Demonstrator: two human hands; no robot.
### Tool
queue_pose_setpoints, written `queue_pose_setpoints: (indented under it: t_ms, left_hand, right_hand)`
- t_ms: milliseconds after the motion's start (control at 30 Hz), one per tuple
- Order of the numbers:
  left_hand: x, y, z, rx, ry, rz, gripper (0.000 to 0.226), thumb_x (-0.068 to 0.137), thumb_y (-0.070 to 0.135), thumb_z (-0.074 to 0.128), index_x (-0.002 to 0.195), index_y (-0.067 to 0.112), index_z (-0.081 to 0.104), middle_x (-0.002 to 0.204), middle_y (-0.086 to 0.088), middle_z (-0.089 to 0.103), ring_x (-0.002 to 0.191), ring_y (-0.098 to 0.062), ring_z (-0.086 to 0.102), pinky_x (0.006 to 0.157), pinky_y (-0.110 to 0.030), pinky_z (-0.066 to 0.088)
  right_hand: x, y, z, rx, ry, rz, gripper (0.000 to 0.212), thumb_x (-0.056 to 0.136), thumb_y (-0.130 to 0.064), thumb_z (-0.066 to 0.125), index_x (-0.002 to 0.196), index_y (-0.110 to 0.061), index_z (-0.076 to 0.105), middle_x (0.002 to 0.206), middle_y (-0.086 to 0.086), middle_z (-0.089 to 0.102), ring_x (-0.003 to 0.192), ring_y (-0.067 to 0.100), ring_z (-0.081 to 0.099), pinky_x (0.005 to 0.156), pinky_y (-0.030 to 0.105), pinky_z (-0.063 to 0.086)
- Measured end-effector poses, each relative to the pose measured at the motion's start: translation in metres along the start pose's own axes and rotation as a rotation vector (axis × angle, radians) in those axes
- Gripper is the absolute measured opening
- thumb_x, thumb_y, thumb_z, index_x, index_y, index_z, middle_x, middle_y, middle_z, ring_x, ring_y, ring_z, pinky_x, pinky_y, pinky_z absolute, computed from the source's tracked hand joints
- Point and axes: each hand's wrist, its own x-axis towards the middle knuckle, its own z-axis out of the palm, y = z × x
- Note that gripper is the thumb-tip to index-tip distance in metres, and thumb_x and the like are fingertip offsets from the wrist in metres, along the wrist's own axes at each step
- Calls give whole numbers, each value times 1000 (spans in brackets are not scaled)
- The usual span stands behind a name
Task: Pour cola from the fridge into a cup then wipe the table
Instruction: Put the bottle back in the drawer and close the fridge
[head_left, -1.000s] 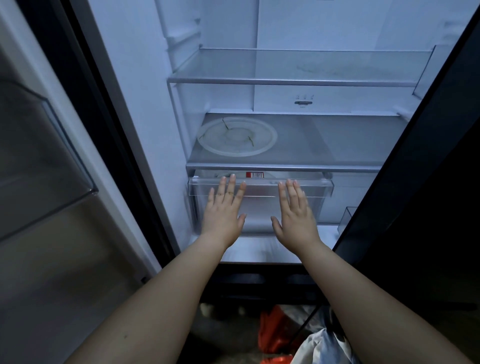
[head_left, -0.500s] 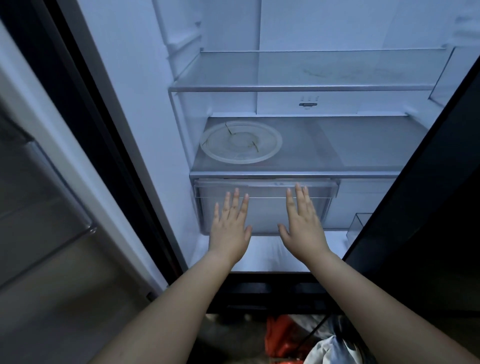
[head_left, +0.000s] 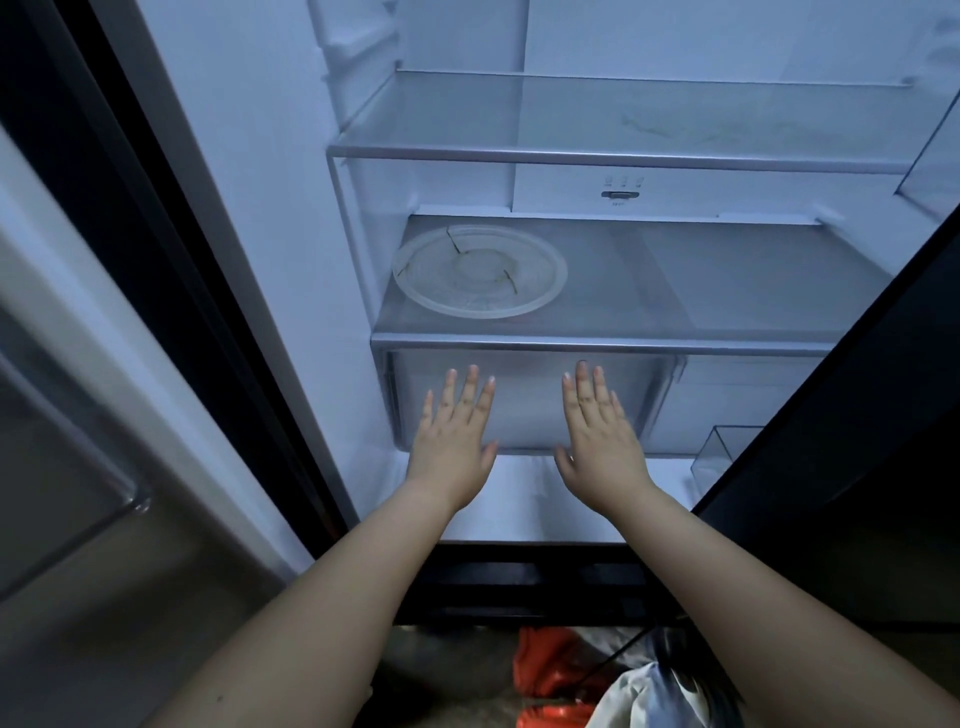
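Observation:
The fridge stands open in front of me. A clear plastic drawer (head_left: 530, 410) sits pushed in under the lower glass shelf (head_left: 675, 291). My left hand (head_left: 454, 441) and my right hand (head_left: 597, 441) lie flat against the drawer's front, fingers straight and spread. No cola bottle shows in this view; the drawer's contents are hidden behind its frosted front.
A round clear lid or plate (head_left: 480, 270) lies on the lower shelf. An upper glass shelf (head_left: 623, 119) is bare. The open left door (head_left: 78, 415) carries a door bin. A dark door edge (head_left: 831, 389) crosses the right. Orange and white bags (head_left: 571, 680) lie on the floor.
Both hands have pressed the drawer back under the shelf. A red label seen in the drawer one second ago is hidden now.

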Motion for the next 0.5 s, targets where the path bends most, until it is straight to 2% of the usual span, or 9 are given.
queue_pose_setpoints:
  t_ms: [167,333,433,500]
  left_hand:
    - [-1,1,7,-13,-32,-6,73,97,48,30,149,22,-14,154,-1,-27,141,-25,-25,115,-44,-9]
    - [-7,7,-11,-72,-97,-28,75,96,47,37,151,23,-8,158,-3,-16,145,-26,-12,116,-44,-2]
    - [-30,2,-23,-177,-173,-55,72,97,44,37,151,26,-6,159,-4,-11,146,-24,-5,116,-44,5]
    - [-59,-3,-31,-179,-154,-46,65,98,41,37,152,26,3,160,-3,-8,146,-21,-1,116,-44,6]
  right_hand:
    - [-2,3,4,-35,-42,-25,92,83,-33,61,149,-3,5,154,12,-11,143,30,-10,115,40,3]
    - [-3,-1,-12,-98,-132,-6,90,90,-39,50,149,-6,-9,155,11,-23,145,30,-16,118,40,0]
    - [-7,-11,-29,-36,-168,20,85,91,-39,48,150,-7,-4,158,14,-14,147,28,-9,119,38,4]
    - [-16,-25,-39,93,-186,31,80,93,-37,48,151,-8,2,160,12,-5,147,26,-2,118,38,10]
